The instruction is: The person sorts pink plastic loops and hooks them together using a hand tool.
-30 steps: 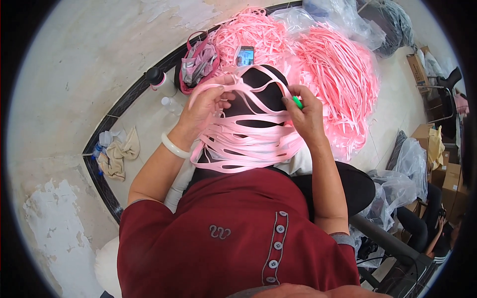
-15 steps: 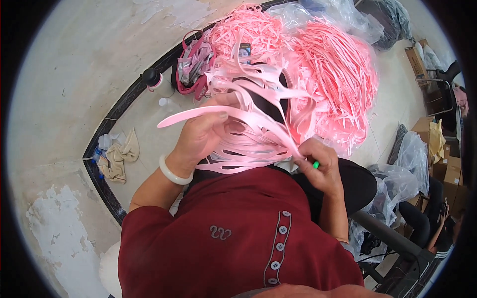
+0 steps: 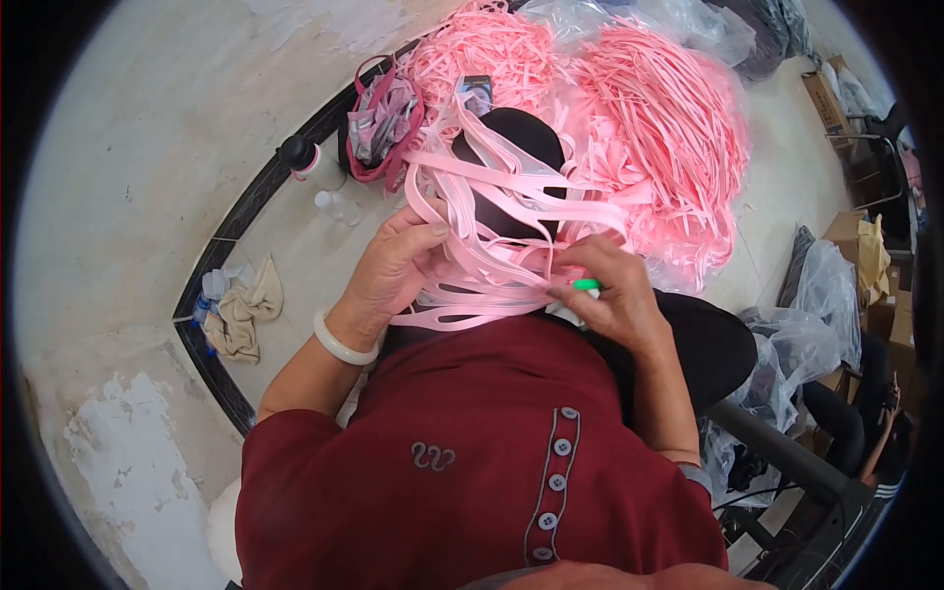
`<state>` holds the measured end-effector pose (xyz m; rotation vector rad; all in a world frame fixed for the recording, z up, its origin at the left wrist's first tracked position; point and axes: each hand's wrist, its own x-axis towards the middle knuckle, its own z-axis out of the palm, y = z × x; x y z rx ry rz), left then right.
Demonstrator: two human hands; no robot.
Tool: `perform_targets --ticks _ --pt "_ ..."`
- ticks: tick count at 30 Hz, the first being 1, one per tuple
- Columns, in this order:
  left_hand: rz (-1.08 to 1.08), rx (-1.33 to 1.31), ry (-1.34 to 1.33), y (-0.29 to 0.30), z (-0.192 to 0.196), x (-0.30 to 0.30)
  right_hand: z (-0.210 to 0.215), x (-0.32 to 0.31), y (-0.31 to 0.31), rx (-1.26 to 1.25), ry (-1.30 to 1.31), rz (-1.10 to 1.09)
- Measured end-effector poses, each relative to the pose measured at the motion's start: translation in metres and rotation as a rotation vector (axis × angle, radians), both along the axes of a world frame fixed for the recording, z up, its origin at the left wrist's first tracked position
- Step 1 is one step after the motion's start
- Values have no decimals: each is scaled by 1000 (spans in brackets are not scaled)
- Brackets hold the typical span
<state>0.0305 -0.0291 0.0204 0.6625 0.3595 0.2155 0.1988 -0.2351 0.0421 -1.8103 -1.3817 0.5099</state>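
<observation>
A bundle of pink slotted strips, flat and flexible-looking, lies across my lap and over a black rounded surface. My left hand, a white bangle on its wrist, is closed round the bundle's left side, thumb on top. At the right side, my right hand has its thumb and forefinger at the edge of the strips, seemingly pinching one. A small green thing shows at its fingers; whether it is held or worn I cannot make out.
Beyond my lap lie a tangled pink strip heap and a larger pink pile on clear plastic. Left stand a pink bag, a dark-capped bottle and a clear bottle. Plastic bags and cardboard boxes fill the right.
The long strip end that stuck out left past my left hand no longer sticks out there. My right hand has moved up and left, closer to the left hand.
</observation>
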Motion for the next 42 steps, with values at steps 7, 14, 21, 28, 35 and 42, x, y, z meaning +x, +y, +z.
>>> perform_targets --ticks 7,14,21,28,35,42 --pt "15 112 -32 -5 0 -3 33 -24 49 301 -107 -11" --pt "50 350 56 -8 4 -5 19 -21 81 213 -144 77" --pt "-79 610 15 -6 0 -10 38 1 110 353 207 10" --pt "22 501 216 16 -4 -22 67 23 121 456 602 -138" --pt "138 1032 259 73 16 -28 65 5 136 375 447 -9" --pt "286 1102 62 54 27 18 69 -9 137 334 59 -34"
